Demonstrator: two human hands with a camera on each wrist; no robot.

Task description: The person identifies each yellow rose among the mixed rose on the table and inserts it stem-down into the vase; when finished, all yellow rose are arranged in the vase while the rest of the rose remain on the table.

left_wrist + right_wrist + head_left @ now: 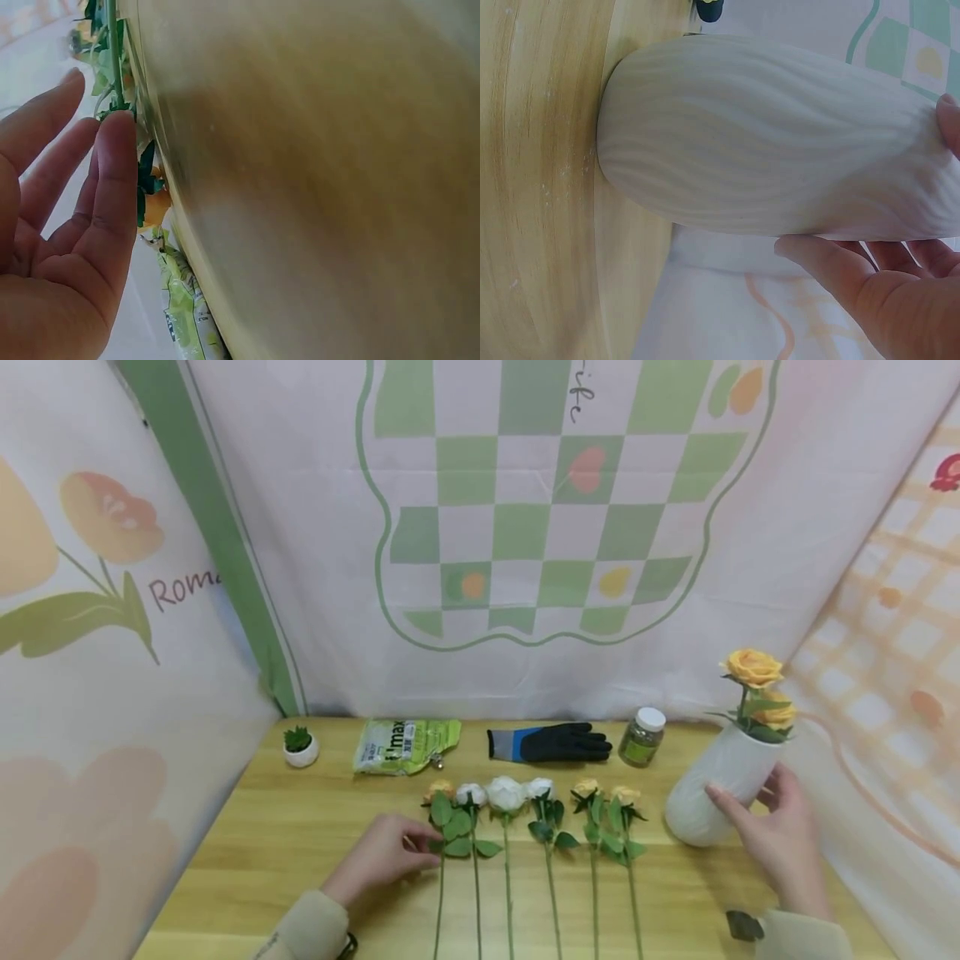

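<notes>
My left hand [390,852] is beside the stem of the leftmost rose, an orange-yellow one [438,789], in a row of several artificial roses lying on the table. In the left wrist view, the thumb stands apart from the fingers [116,165], whose tips are close to a green stem [114,52]; whether they touch it is unclear. My right hand [780,835] grips a white vase [720,785] from the right, thumb on the near side. Two yellow roses [753,668] stand in it. The right wrist view shows the vase's ribbed side [765,135], its base at the tabletop.
Along the back of the wooden table [247,852] are a small potted plant [301,748], a green-and-white packet [405,746], a black and blue glove [555,743] and a white-lidded jar [642,739]. Printed curtains [322,568] enclose the back and sides.
</notes>
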